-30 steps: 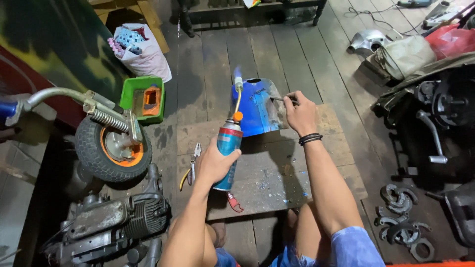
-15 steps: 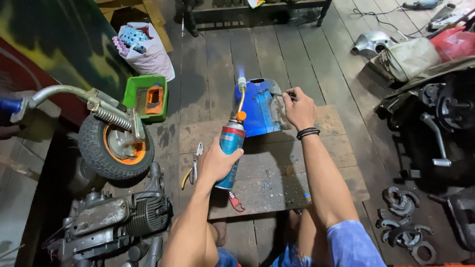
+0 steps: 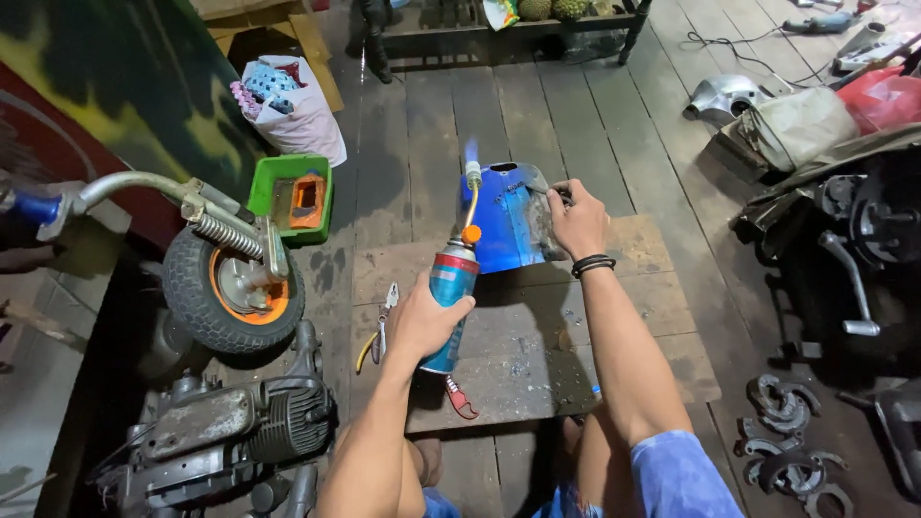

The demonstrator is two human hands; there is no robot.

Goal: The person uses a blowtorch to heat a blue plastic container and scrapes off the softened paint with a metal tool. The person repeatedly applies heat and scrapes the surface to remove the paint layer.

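My left hand (image 3: 422, 321) grips a blue gas torch canister (image 3: 451, 297) with an orange knob and a brass nozzle; a small blue flame (image 3: 471, 151) burns at its tip. The flame points at the top of a blue metal panel (image 3: 508, 221) that stands on a wooden board (image 3: 537, 355). My right hand (image 3: 576, 219), with a black band on the wrist, holds a thin metal tool (image 3: 544, 191) against the panel's scraped, bare right edge.
Pliers (image 3: 382, 317) and a red-handled tool (image 3: 460, 398) lie on the board. At left stand a small wheel (image 3: 230, 288) on a fork, a green box (image 3: 293, 197) and an engine (image 3: 230, 432). Metal parts (image 3: 787, 432) lie on the floor at right, beside dark machinery (image 3: 863, 249).
The torch has stayed lit and aimed at the panel's top. Both hands hold nearly the same pose; the view has shifted slightly.
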